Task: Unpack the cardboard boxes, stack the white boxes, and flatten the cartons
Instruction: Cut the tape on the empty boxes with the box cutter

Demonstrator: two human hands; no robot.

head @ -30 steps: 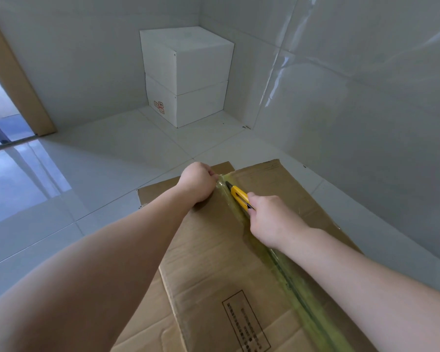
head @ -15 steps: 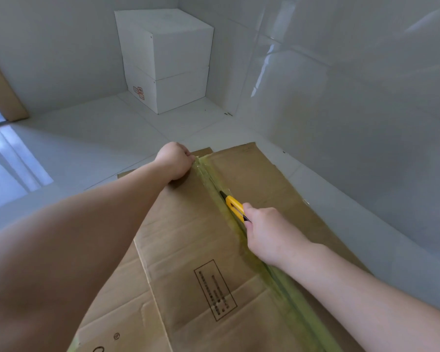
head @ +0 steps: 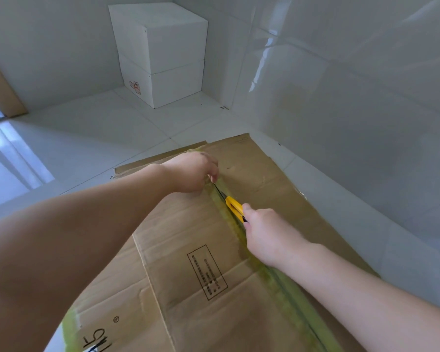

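Observation:
A large brown cardboard carton [head: 193,262] lies under me, its top seam closed with yellowish-green tape [head: 277,273]. My right hand [head: 267,232] grips a yellow utility knife [head: 234,206], its blade tip in the tape seam near the carton's far end. My left hand [head: 192,172] rests curled on the left flap beside the seam, just past the blade; what its fingers do is hidden. Two white boxes [head: 163,52] stand stacked in the far corner.
White glossy tiled walls [head: 341,85] run close along the carton's right side. White tiled floor [head: 92,138] spreads to the left and front of the carton. A wooden door frame [head: 3,95] stands at the far left.
My right hand with the knife has drawn toward me along the tape seam. My left hand stays at the far end of the left flap. The camera view has shifted.

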